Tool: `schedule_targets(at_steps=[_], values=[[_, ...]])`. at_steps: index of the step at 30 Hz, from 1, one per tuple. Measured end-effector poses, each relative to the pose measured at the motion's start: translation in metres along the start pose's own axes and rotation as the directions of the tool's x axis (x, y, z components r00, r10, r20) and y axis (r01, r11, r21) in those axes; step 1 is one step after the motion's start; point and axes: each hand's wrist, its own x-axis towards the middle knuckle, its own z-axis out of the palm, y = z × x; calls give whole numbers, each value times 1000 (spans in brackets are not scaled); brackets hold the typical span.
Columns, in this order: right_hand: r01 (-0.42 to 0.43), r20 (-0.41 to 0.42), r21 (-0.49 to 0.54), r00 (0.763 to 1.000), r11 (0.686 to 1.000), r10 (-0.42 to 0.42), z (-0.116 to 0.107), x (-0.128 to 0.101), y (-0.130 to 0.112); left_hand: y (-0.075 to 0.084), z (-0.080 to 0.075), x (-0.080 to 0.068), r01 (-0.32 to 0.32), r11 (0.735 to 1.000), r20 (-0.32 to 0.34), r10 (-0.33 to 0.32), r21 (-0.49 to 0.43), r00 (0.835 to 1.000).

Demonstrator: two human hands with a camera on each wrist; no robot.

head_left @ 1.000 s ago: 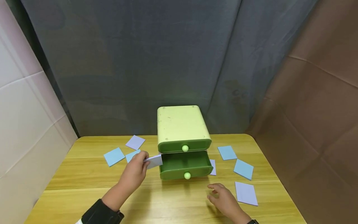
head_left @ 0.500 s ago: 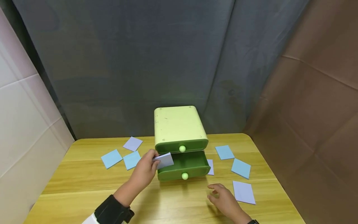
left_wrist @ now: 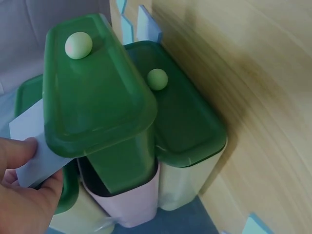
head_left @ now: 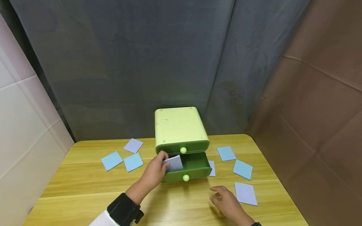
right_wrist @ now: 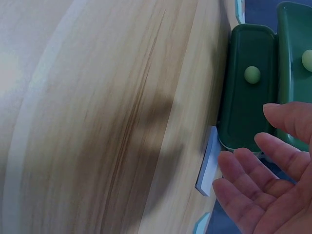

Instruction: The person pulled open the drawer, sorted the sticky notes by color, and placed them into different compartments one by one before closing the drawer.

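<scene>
Here the left hand (head_left: 154, 172) pinches a pale lilac paper square (head_left: 173, 163) and holds it over the left end of the open lower drawer (head_left: 195, 163) of a small green drawer box (head_left: 179, 127) standing on the wooden desk (head_left: 85, 185). The upper drawer (head_left: 182, 147) sits flush. The right hand (head_left: 227, 202) hovers, fingers loose and spread, holding nothing, just beside another lilac sheet (head_left: 245, 193). Blue and lilac squares lie scattered on both sides.
</scene>
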Motion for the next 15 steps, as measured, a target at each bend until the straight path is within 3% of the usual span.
schedule_targets(at_steps=[15], values=[[3,-24,-1,1000,1000,-3,1,-1,1,-7,8,5,33,999,114,-31,-18,993]])
